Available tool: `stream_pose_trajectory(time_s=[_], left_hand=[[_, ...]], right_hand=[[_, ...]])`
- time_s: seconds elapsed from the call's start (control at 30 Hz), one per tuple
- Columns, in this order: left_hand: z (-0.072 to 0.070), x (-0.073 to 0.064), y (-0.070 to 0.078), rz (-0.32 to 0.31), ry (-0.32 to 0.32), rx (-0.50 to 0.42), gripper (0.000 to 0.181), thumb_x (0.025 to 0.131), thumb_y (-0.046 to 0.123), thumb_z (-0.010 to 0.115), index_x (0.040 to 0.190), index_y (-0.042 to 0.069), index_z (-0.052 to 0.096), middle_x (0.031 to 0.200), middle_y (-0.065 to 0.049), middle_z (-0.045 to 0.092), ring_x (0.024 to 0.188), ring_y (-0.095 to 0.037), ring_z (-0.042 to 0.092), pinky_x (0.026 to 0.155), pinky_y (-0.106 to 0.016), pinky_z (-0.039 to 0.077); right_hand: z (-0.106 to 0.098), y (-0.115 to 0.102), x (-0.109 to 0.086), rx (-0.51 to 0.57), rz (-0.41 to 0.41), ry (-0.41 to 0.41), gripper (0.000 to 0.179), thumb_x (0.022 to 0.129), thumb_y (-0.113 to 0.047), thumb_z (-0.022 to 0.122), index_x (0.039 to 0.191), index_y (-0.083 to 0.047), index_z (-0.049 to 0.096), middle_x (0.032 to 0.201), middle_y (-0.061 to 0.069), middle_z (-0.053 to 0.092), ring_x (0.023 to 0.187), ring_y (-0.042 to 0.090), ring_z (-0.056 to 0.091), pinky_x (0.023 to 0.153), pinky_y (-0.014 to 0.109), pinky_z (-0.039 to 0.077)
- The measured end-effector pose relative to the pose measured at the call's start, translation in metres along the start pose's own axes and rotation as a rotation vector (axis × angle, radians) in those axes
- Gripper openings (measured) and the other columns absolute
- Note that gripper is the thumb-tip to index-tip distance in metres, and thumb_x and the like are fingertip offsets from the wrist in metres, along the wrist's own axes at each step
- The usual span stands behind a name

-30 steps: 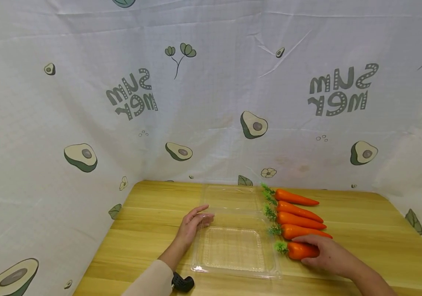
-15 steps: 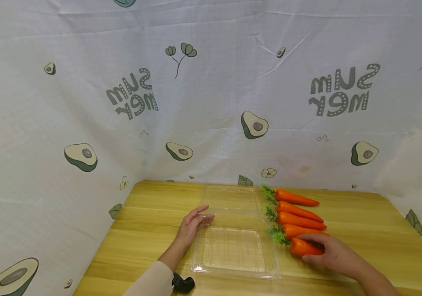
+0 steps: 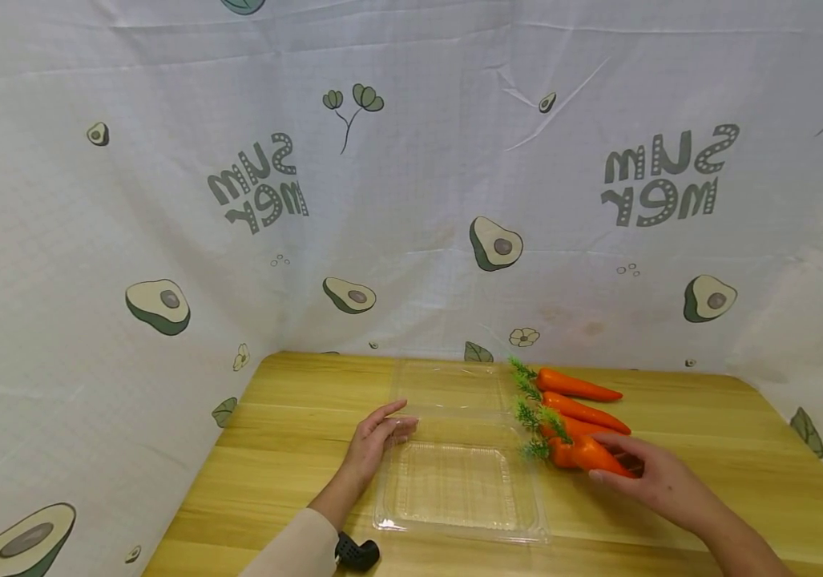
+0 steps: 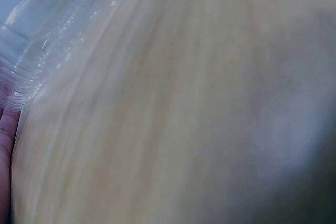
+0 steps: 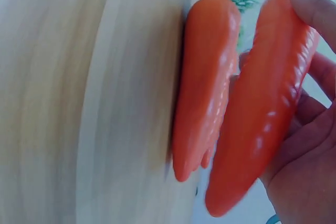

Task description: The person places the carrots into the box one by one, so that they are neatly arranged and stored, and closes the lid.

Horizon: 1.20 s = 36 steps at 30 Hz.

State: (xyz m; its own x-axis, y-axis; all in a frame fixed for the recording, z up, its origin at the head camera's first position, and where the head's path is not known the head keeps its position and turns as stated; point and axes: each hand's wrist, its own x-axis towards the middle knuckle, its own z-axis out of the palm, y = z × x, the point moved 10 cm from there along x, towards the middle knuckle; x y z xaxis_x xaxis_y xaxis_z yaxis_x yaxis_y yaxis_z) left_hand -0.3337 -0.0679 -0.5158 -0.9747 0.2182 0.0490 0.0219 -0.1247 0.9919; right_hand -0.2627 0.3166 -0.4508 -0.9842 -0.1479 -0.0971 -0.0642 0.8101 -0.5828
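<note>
An orange carrot with a green leafy top is pinched between the thumb and fingers of my right hand. In the right wrist view, that carrot is lifted off the table, beside another carrot that lies on the wood. Several more carrots lie in a row behind it, tops to the left; the held one partly covers the nearest. My left hand rests at the left side of a clear plastic clamshell box, fingers extended along its edge. The box stands with its lid folded back.
The wooden table ends at a white cloth printed with avocados, hanging behind and at the sides. A small black object sits by the left sleeve at the front.
My right hand has raised the nearest carrot off the table and moved it back, over the neighbouring carrot, with its leafy end turned further away. The left hand and the box have stayed put.
</note>
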Motion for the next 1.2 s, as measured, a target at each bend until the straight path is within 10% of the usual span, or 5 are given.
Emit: stream_pose_trajectory(time_s=[0.27, 1.2], left_hand=[[0.0, 0.0, 0.0, 0.001, 0.006, -0.004, 0.043, 0.107, 0.009, 0.042, 0.147, -0.005, 0.049, 0.129, -0.03, 0.066, 0.119, -0.035, 0.068, 0.097, -0.032, 0.057], [0.0, 0.002, -0.003, 0.003, 0.0, -0.003, 0.043, 0.107, 0.009, 0.041, 0.148, -0.005, 0.048, 0.129, -0.03, 0.066, 0.118, -0.034, 0.069, 0.097, -0.03, 0.057]], right_hand=[[-0.007, -0.02, 0.0, 0.019, -0.044, 0.11, 0.062, 0.088, -0.043, 0.078, 0.135, -0.006, 0.063, 0.111, 0.007, 0.072, 0.085, 0.0, 0.06, 0.069, 0.022, 0.054], [-0.001, -0.09, 0.005, 0.101, -0.272, 0.178, 0.043, 0.083, -0.03, 0.085, 0.121, -0.014, 0.072, 0.108, 0.004, 0.072, 0.081, -0.001, 0.061, 0.069, 0.022, 0.055]])
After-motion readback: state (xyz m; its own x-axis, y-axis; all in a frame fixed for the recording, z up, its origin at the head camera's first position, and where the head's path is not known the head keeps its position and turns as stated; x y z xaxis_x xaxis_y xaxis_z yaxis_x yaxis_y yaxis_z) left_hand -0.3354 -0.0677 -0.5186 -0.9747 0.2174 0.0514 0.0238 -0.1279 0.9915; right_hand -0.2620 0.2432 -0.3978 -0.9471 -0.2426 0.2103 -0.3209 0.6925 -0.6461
